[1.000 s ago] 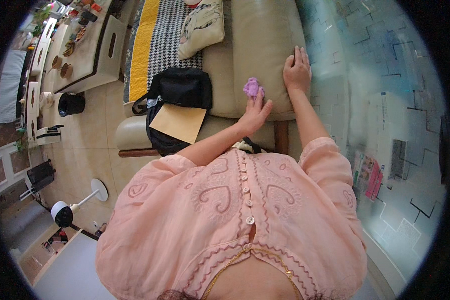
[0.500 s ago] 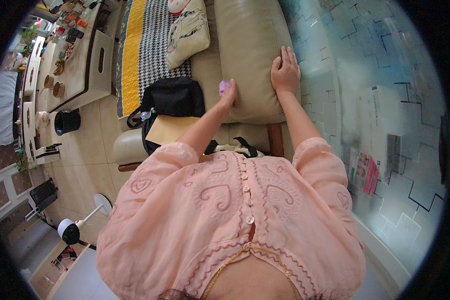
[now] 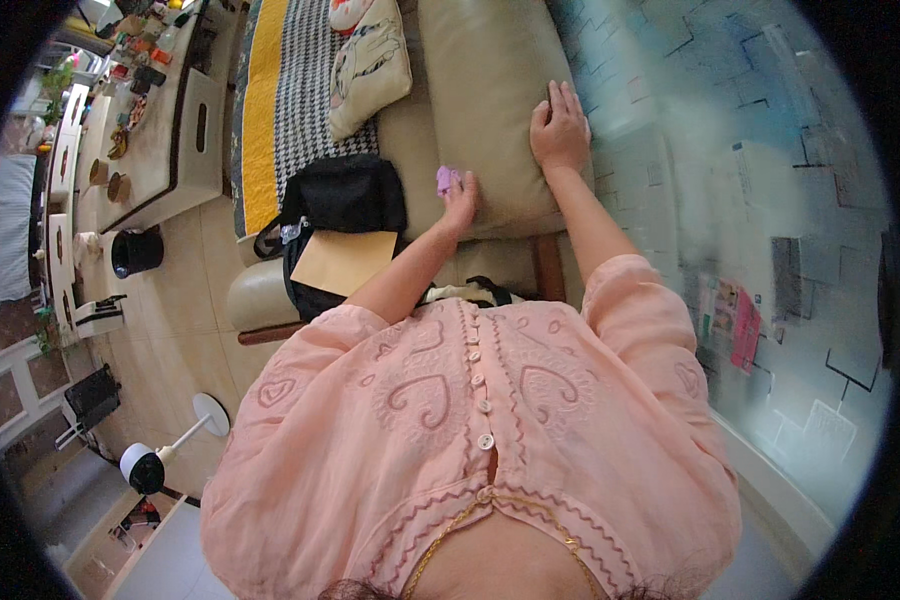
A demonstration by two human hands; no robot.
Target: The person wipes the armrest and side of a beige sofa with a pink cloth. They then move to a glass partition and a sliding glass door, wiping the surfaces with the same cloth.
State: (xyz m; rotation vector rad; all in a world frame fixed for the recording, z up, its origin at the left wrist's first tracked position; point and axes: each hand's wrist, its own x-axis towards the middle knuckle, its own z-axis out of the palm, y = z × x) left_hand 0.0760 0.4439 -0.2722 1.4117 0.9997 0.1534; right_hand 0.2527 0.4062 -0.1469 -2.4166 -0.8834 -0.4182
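Note:
My left hand grips a small crumpled lilac cloth against the lower part of the beige sofa backrest, near its close end. Part of the cloth is hidden by the fingers. Over the right edge of the same backrest lies my right hand, fingers stretched out and holding nothing. A black bag rests on the seat left of my left hand. A flat tan sheet or envelope lies just nearer to me, beside my left forearm.
A cat-print cushion sits farther along the sofa on a houndstooth and yellow cover. The frosted patterned glass stands close on the right. At left are a cluttered long table, a black bin and a white stand.
My left hand has slid slightly toward me along the backrest with the lilac cloth. My right hand stays at the backrest's edge. The whole view has shifted a little.

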